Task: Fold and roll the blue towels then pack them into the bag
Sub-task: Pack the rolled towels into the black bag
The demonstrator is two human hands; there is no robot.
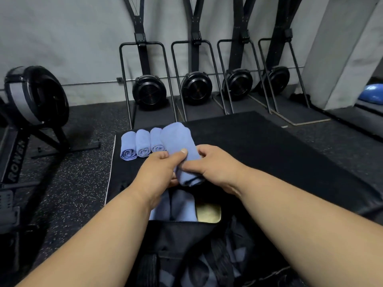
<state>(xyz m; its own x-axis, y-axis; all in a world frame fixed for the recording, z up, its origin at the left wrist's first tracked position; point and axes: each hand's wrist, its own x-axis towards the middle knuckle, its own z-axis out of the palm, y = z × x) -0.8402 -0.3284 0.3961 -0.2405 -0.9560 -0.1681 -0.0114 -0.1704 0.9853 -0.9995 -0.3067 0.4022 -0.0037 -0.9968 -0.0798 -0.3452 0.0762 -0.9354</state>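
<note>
I hold a rolled blue towel (178, 141) above the open black bag (182, 237). My left hand (159, 168) pinches its near end from the left, thumb on top. My right hand (215, 164) grips the same end from the right. Three rolled blue towels (143, 145) lie side by side on the black mat (259, 146), just left of the held one. Inside the bag, blue towels (180, 206) lie against the left side, partly hidden by my left wrist.
A tan patch (208, 213) of the bag's bottom shows right of the packed towels. A rowing machine (31, 104) stands at the left. Several ski-type machines (194, 88) line the back wall. A blue ball (373, 93) sits far right. Speckled floor surrounds the mat.
</note>
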